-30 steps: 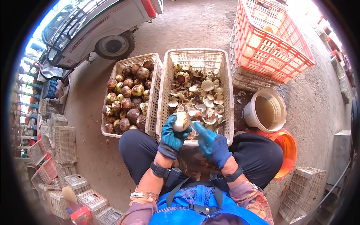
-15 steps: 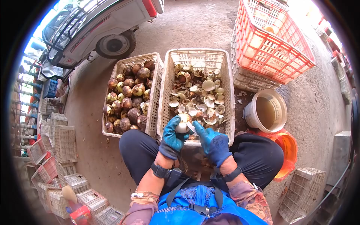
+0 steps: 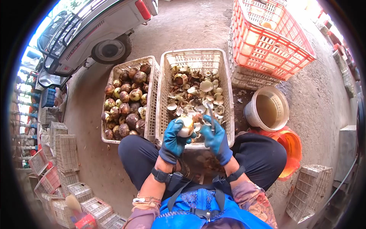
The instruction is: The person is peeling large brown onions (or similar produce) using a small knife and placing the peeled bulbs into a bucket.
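In a blue-green glove, my left hand is closed round a pale, partly peeled round fruit. My right hand, gloved too, grips a small knife whose blade points up and away, a little apart from the fruit. Both hands are over the near edge of a whitish crate holding peel pieces. To its left stands another crate full of brown and yellowish round fruits.
A white bucket of murky liquid stands right, beside an orange container. Red crates are stacked at the upper right. A vehicle is parked upper left; more crates line the left side.
My right hand and the knife have come away from the fruit, and the blade now points upward. My left hand still holds the fruit. The whole view has shifted slightly.
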Motion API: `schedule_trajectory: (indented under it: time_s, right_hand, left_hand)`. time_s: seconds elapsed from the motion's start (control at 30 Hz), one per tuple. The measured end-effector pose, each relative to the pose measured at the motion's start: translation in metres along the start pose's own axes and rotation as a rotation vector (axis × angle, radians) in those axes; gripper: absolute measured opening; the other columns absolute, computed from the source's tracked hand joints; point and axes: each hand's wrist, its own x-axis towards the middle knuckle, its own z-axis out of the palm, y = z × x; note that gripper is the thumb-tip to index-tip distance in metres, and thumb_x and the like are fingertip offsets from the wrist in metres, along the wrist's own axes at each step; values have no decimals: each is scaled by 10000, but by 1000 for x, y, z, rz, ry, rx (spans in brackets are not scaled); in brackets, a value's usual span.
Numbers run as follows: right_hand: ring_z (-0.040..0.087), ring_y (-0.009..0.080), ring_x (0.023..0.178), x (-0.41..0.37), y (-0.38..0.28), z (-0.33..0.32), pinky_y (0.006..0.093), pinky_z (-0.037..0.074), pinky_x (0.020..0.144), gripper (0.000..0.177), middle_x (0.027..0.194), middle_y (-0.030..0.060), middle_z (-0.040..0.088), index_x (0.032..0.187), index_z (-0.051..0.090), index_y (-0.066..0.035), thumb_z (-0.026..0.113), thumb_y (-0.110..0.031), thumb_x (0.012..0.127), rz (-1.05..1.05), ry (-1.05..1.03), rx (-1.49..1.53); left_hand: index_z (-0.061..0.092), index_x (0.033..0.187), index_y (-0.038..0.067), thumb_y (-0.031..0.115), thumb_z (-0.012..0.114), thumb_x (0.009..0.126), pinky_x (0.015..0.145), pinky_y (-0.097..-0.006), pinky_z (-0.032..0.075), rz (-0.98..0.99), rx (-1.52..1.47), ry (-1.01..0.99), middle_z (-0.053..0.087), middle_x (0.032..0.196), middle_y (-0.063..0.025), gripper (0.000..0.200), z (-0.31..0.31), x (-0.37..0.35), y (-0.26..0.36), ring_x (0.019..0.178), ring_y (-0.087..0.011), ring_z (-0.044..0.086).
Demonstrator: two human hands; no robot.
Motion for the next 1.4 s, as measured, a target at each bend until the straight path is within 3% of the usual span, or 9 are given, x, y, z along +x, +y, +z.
schedule_trajectory:
  time_s: [0.2, 0.3, 0.5, 0.83, 0.87, 1.0, 1.1, 1.23, 1.4]
  right_hand:
    - [663, 364, 920, -4, -7, 4, 391, 541, 773, 477, 1103, 233, 649, 1283, 566, -23, 617, -280, 886, -340, 0, -640]
    - [651, 400, 903, -4, -7, 4, 416, 534, 753, 433, 1050, 217, 660, 1253, 584, -49, 621, -244, 868, -408, 22, -720]
    - [642, 385, 831, 4, -11, -3, 428, 511, 692, 294, 914, 186, 654, 1114, 632, -72, 613, -195, 847, -313, -29, -487]
    - [637, 355, 707, 17, 10, -11, 432, 491, 619, 206, 805, 180, 635, 1027, 634, -113, 629, -208, 844, -376, 147, -786]
    - [611, 232, 593, 26, 33, -16, 374, 476, 561, 187, 708, 106, 640, 1049, 635, -105, 619, -205, 891, -133, 137, -423]
    - [499, 27, 586, 17, 6, -25, 225, 416, 516, 349, 726, -68, 570, 1279, 593, -96, 622, -171, 939, 96, 133, 290]
    - [478, 7, 605, 9, -24, -22, 199, 409, 535, 444, 770, -58, 567, 1366, 534, -92, 625, -154, 936, 76, -138, 196]
    - [620, 136, 942, 5, -8, -6, 305, 507, 796, 418, 1060, 57, 683, 1331, 546, -50, 611, -183, 940, -116, -292, 26]
    - [658, 335, 920, 5, -13, -10, 402, 511, 757, 329, 1011, 199, 661, 1200, 565, -35, 559, -234, 938, -346, -297, -432]
  left_hand:
    - [549, 1182, 30, 159, 700, 875, 478, -233, 513, 7, 424, -10, 650, 952, -73, 365, -4, 4, -3, 700, -145, 659]
    - [558, 1163, 21, 187, 713, 865, 473, -237, 510, -5, 491, -18, 658, 901, -58, 374, -4, 3, -2, 668, -137, 652]
    - [564, 1152, 17, 210, 722, 857, 467, -224, 492, -12, 499, -65, 659, 902, -63, 387, -3, 4, -3, 663, -127, 644]
    - [564, 1153, 17, 174, 732, 841, 478, -235, 514, 1, 405, -86, 657, 954, -88, 387, -9, 7, -12, 696, -145, 656]
    - [556, 1164, 20, 177, 739, 833, 487, -241, 524, 7, 363, -91, 656, 969, -93, 409, -8, 5, -14, 705, -153, 659]
    - [512, 1231, 39, 169, 732, 825, 663, -303, 578, -46, 127, -159, 646, 1046, -100, 480, 7, -1, -4, 893, -203, 666]
    - [501, 1267, 40, 130, 690, 857, 841, -310, 549, -100, 106, -195, 643, 1059, -88, 460, 0, 2, -1, 985, -195, 643]
    - [418, 1379, 28, 113, 667, 881, 849, -321, 545, -87, 297, -170, 618, 1134, -96, 563, -5, 7, -5, 971, -179, 642]
    - [337, 1459, 36, 134, 716, 856, 885, -323, 520, 83, 487, -186, 601, 1182, -108, 719, -7, -3, -4, 1029, -199, 621]
